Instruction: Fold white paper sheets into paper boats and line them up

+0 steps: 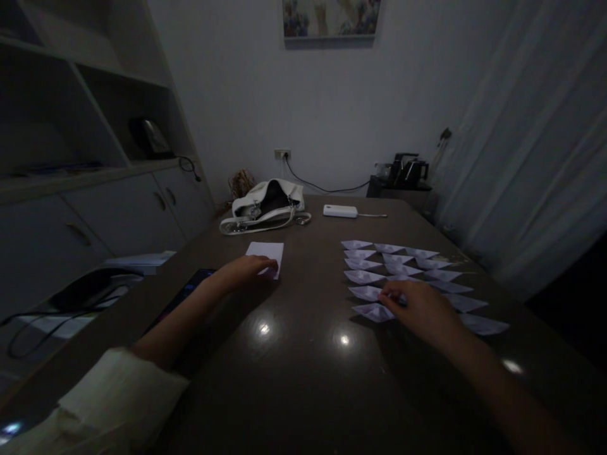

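White paper lies under left grip; paper boat adjoins right grip. Clamping cannot be determined for either.

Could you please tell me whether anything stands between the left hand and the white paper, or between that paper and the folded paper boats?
Nothing visible does: the left hand appears to touch the white paper, and bare tabletop lies between it and the paper boats. The right hand partly covers the nearer boats.
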